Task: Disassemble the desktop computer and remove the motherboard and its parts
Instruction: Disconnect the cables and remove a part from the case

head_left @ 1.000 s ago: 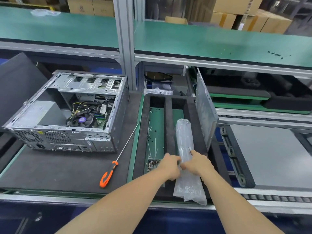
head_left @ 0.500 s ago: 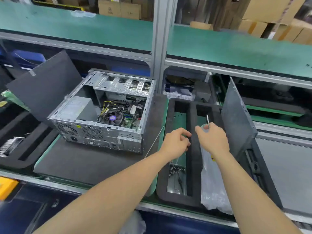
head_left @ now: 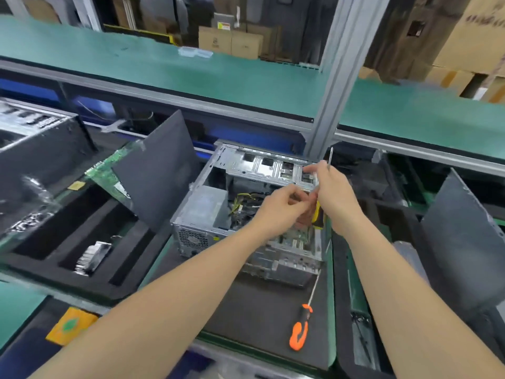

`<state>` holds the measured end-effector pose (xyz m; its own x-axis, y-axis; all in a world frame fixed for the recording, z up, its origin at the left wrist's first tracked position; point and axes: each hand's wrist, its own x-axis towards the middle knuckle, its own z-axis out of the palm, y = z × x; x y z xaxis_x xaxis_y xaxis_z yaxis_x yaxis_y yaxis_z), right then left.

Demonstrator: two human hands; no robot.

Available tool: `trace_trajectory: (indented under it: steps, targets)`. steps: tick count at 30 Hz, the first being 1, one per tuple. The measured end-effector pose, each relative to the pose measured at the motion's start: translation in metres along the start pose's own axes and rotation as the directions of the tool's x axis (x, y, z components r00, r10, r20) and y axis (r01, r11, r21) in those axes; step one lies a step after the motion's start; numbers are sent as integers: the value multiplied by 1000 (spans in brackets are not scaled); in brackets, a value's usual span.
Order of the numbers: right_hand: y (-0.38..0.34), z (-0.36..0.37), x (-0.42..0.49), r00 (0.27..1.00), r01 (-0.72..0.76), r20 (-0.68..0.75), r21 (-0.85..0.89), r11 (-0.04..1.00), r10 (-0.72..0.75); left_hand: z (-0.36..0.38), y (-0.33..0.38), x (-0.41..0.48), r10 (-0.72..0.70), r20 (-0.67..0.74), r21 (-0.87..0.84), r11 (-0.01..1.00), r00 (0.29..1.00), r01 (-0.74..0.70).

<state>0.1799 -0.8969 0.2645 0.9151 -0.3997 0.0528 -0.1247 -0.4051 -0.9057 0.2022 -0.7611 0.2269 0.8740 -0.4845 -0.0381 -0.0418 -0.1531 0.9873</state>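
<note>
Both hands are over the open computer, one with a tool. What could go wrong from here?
1. The right hand grips a thin metal tool, shaft pointing up, above the open computer case. A slip could jab the left hand close beside it or the cables below.
2. The orange screwdriver lies loose on the mat between the arms and could be swept off.

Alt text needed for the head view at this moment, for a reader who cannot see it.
Both hands are close together above the open desktop computer: the right hand grips a thin-shafted tool pointing up, the left hand curls beside it. An orange-handled screwdriver lies on the black mat nearer the camera.
</note>
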Motion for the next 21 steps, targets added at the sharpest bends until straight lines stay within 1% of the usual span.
trace_trajectory:
  steps: [3, 4, 8, 10, 13, 15, 17, 20, 21]
  targets:
    - [-14, 30, 8, 999, -19, 26, 21, 1000, 18, -43, -2, 0, -36, 135, -168, 984, 990, 58]
    - [-17, 39, 10, 999, -29, 38, 43, 999, 27, -55, -3, 0, -41, 158, -190, 979, 987, 71]
    - [-21, 66, 13, 993, -82, 99, 107, 991, 71, -85, -16, 7, -36, 164, -163, 985, 986, 63]
    - [-19, 73, 15, 987, -132, 113, 146, 980, 116, -92, -24, 13, -45, 187, -141, 987, 981, 72]
    - [-17, 76, 19, 969, -230, 161, 330, 916, 186, -93, -35, 23, -26, 218, -8, 1000, 976, 28]
    - [-14, 75, 23, 961, -263, 189, 389, 883, 203, -89, -38, 29, -20, 225, 6, 1000, 974, 19]
    - [-11, 72, 28, 958, -267, 206, 367, 891, 202, -83, -40, 36, -30, 211, 5, 1000, 977, 29]
    - [-2, 64, 38, 965, -195, 213, 209, 958, 150, -74, -39, 47, -46, 160, 80, 996, 986, 33]
    - [2, 60, 42, 966, -171, 224, 176, 969, 130, -70, -38, 50, -45, 134, 82, 996, 990, 34]
